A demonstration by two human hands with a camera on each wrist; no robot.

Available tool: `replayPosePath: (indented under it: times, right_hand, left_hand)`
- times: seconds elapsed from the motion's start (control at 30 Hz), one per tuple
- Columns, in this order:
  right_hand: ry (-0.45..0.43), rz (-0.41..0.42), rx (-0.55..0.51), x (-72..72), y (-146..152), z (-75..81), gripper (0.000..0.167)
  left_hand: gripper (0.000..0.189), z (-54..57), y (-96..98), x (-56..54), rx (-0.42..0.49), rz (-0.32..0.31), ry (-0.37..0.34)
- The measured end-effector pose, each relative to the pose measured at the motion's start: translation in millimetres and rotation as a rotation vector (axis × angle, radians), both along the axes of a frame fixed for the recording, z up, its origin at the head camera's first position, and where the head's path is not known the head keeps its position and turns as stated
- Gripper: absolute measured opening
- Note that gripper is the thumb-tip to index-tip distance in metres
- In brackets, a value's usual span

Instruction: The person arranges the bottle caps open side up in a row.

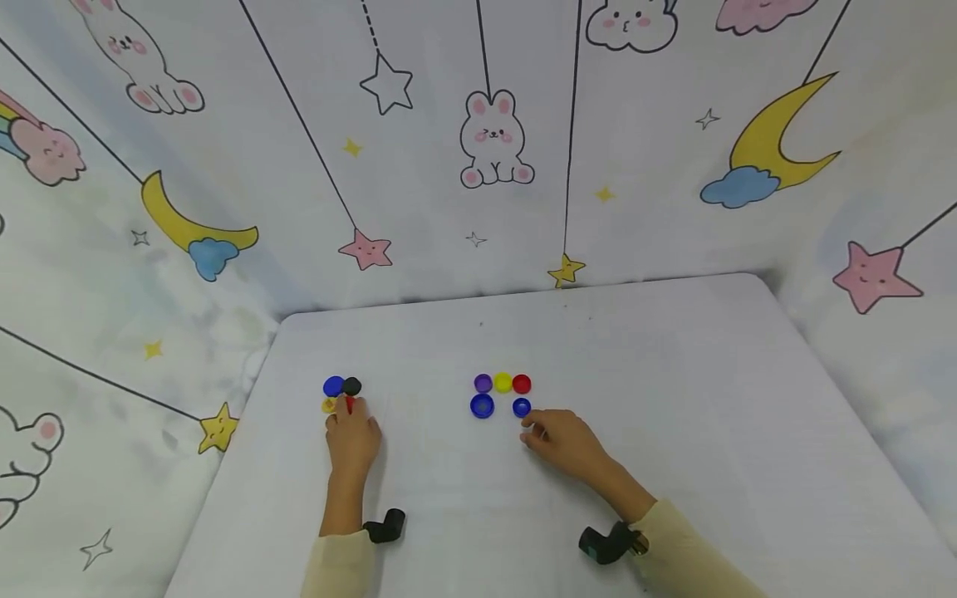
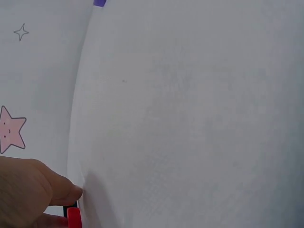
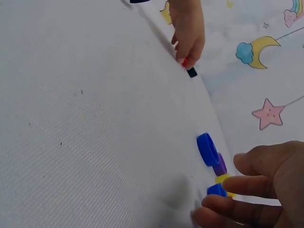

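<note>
My left hand point(image 1: 353, 436) pinches a small red plastic cap point(image 2: 74, 217) at the left group of caps. Around it lie a blue cap point(image 1: 333, 386), a black cap point(image 1: 352, 385) and a yellow cap point(image 1: 329, 405), partly covered by the fingers. Loosely spread, the right hand point(image 1: 568, 444) has its fingertips beside a small blue cap point(image 1: 521, 407) with a raised rim; nothing shows in its grasp. A bigger rimmed blue cap point(image 3: 207, 149) stands left of that one. Behind them sit purple point(image 1: 483, 383), yellow point(image 1: 503, 382) and red point(image 1: 522, 384) caps in a row.
The caps lie on a white table point(image 1: 449, 507) with rounded far corners. Behind and beside it hangs a white backdrop point(image 1: 426, 174) printed with rabbits, stars and moons. Dark wrist cameras point(image 1: 385, 526) are strapped at both sleeves.
</note>
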State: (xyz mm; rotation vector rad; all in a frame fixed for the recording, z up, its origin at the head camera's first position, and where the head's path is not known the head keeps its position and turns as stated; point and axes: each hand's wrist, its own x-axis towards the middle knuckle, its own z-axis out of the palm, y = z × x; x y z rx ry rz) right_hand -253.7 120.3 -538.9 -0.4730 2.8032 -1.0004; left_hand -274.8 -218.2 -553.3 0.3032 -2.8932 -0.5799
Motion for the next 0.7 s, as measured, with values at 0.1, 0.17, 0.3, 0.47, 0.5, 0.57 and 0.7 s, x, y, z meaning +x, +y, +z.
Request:
replayPosePath:
  times: [0.1,0.17,0.3,0.47,0.5,0.57,0.7]
  right_hand:
    - [0.006,-0.002,0.006,0.4,1,-1.5,0.015]
    - [0.005,-0.005,0.009,0.9,1,-2.3,0.015]
    - [-0.005,-0.004,-0.005,1.8,2,-2.9,0.016]
    - [-0.005,-0.003,-0.017,3.0,3,-3.4,0.016]
    - [-0.004,-0.004,-0.017,3.3,3,-3.5,0.016]
    - [0.002,-0.003,-0.021,3.9,4,-3.5,0.016]
    - [0.019,0.017,-0.037,4.8,5,-2.7,0.015]
  left_hand:
    - [0.034,-1.9,1.2,-0.2,-0.012,-0.014,0.039]
    - [0.033,-2.2,2.6,-0.6,-0.013,-0.015,0.06]
    - [0.026,-2.9,5.6,0.5,0.002,-0.026,0.079]
    - [0.018,-2.8,7.4,2.3,0.02,-0.046,0.059]
    - [0.018,-2.4,7.5,2.6,0.019,-0.051,0.052]
    - [0.018,-1.5,8.1,3.2,0.023,-0.057,0.033]
    - [0.028,0.7,13.4,6.8,0.074,-0.079,0.0]
